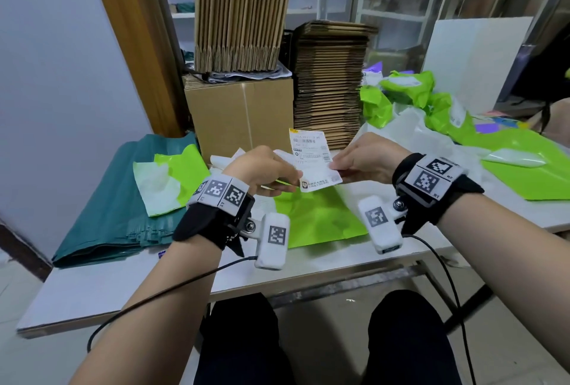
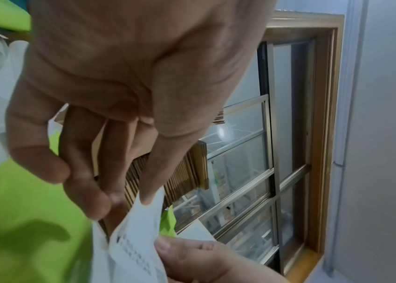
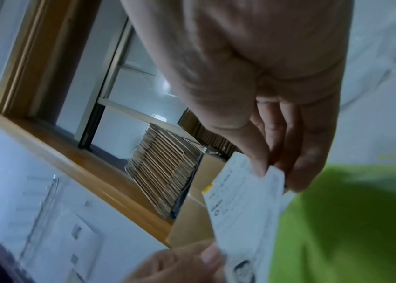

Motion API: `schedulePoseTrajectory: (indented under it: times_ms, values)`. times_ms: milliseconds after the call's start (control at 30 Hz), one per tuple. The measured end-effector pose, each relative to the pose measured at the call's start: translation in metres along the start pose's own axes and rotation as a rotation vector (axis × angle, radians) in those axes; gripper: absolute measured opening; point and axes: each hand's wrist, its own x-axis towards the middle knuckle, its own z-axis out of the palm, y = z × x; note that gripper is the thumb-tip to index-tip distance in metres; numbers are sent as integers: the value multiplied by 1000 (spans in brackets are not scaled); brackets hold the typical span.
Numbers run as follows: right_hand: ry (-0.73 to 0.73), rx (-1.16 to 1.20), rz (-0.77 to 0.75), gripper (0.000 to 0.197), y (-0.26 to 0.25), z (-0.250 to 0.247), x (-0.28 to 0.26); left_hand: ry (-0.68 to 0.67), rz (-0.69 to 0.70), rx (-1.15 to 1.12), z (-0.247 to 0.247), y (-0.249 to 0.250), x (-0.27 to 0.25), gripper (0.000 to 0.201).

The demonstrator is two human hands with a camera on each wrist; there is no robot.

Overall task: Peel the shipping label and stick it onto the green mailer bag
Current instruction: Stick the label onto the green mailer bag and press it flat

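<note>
A white printed shipping label (image 1: 311,162) is held in the air between both hands, above a bright green mailer bag (image 1: 317,218) lying flat on the table. My left hand (image 1: 296,175) pinches the label's left edge, and my right hand (image 1: 334,165) pinches its right edge. In the left wrist view my left hand (image 2: 124,206) grips the label (image 2: 138,241), where two white layers seem to part. In the right wrist view my right hand (image 3: 277,176) pinches a corner of the label (image 3: 243,206) over the green bag (image 3: 349,220).
A cardboard box (image 1: 240,113) and stacks of flattened cartons (image 1: 331,82) stand behind the hands. A pile of dark green bags (image 1: 117,199) lies left. Filled green mailers (image 1: 410,91) and a flat one (image 1: 524,168) lie right. The table's front edge (image 1: 308,282) is near my knees.
</note>
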Motion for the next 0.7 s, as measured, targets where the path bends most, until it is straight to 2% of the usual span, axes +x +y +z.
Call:
schedulePoseTrajectory:
  times_ms: [67, 233, 433, 533, 700]
  values:
    - [8, -22, 11, 7, 3, -1, -1, 7, -35, 17, 3, -2, 5, 15]
    - [14, -74, 16, 5, 11, -1, -2, -6, -81, 42, 11, -5, 12, 16]
    - [0, -77, 20, 14, 16, -1, -2, -25, -113, 88, 12, -7, 13, 10]
    - [12, -95, 12, 25, 19, 1, -1, -18, -116, 96, 12, -7, 14, 15]
    - [49, -160, 3, 27, 20, 1, -1, 21, -110, 143, 12, -8, 19, 29]
